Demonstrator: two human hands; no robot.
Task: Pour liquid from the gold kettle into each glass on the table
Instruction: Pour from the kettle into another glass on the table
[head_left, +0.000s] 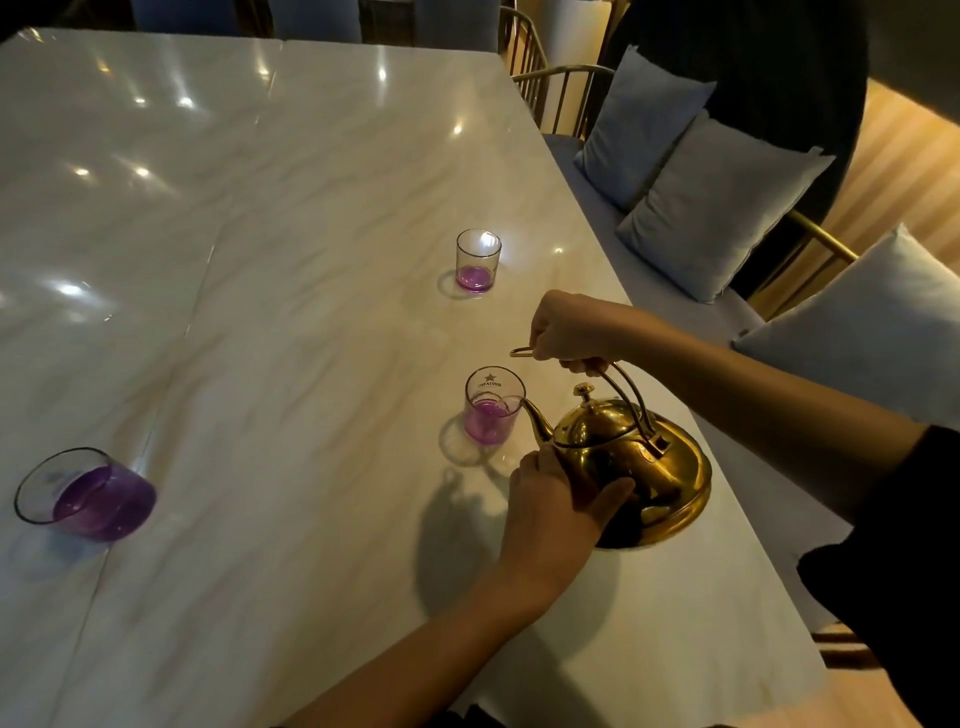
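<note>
The gold kettle (660, 478) hangs tilted above the marble table (291, 218), its spout resting at the rim of the near glass (492, 408), which holds purple liquid. My right hand (566, 330) grips the kettle's looped handle from above. My left hand (556, 499) presses against the kettle's body on its near side. A second glass (478, 260) stands farther back with a thin purple layer at its bottom. At the left edge a third glass (85, 493) is roughly half full of purple liquid.
A bench with several pale cushions (717, 208) runs along the table's right edge, with gold metal chair frames (550, 88) behind it. A seam crosses the tabletop from the far middle to the near left.
</note>
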